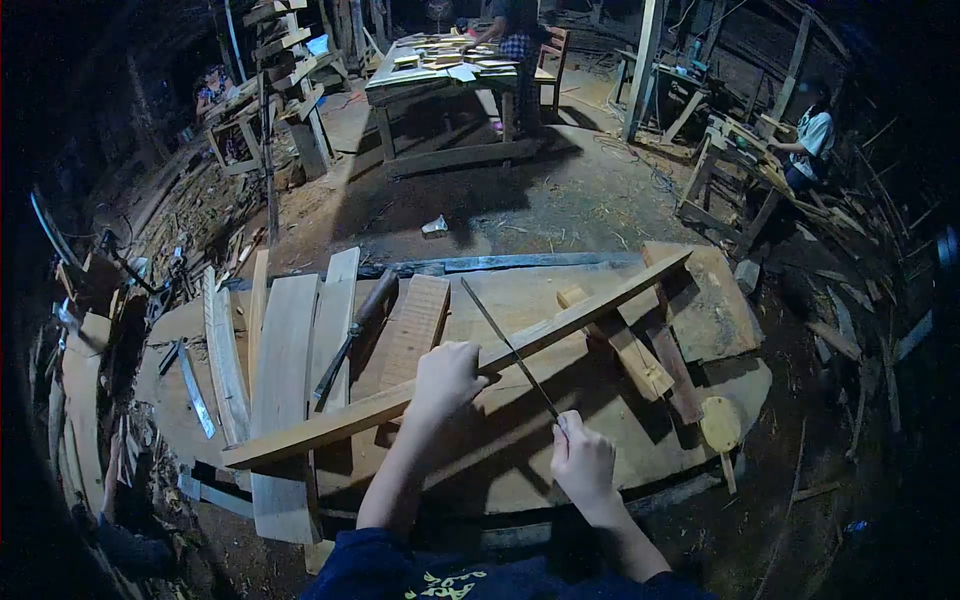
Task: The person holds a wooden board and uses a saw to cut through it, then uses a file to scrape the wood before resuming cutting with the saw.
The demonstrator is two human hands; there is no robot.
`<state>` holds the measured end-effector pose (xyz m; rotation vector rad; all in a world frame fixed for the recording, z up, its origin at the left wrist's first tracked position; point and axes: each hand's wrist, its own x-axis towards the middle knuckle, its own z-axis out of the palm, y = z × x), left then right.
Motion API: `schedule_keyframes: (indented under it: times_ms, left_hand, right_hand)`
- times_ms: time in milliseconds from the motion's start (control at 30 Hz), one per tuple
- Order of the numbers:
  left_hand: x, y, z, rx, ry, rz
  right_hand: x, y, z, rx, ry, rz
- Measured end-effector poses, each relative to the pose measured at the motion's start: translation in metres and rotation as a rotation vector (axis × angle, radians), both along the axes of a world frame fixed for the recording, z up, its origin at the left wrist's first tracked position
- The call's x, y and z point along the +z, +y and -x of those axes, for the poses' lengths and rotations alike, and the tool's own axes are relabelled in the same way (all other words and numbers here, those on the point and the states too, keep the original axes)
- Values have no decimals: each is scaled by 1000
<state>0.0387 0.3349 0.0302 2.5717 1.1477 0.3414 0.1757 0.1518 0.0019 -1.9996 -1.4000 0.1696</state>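
A long squared wooden strip lies slantwise across the workbench, its right end resting over a short wooden block. My left hand is closed around the strip near its middle. In my right hand is the handle of what looks like a hand saw, its thin dark blade seen nearly edge-on. The blade crosses the strip just right of my left hand; its teeth cannot be made out, nor can I see any cut. A reddish-brown board lies behind my left hand.
Pale planks and a dark long-handled tool lie on the bench's left. At right is a round yellowish wooden piece. A person stands by a far table; another person sits at the right.
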Motion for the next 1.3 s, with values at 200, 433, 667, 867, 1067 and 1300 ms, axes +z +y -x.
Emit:
schedule_keyframes:
  times_ms: [200, 433, 667, 867, 1067, 1300]
  left_hand:
    - [135, -88, 51, -545, -1206, 293]
    - [158, -121, 58, -1208, -1381, 297]
    - [161, -138, 48, -1223, -1391, 482]
    - [149, -115, 52, -1389, -1367, 429]
    - [111, -61, 33, -80, -1038, 244]
    - [6, 12, 16, -48, -145, -52]
  right_hand:
    - [1, -5, -2, -15, -47, 104]
    - [-2, -5, -3, 6, 4, 118]
    - [-1, -5, -6, 6, -35, 116]
    - [8, -6, -1, -11, -10, 131]
    - [6, -9, 2, -12, 0, 12]
    - [11, 5, 0, -11, -81, 41]
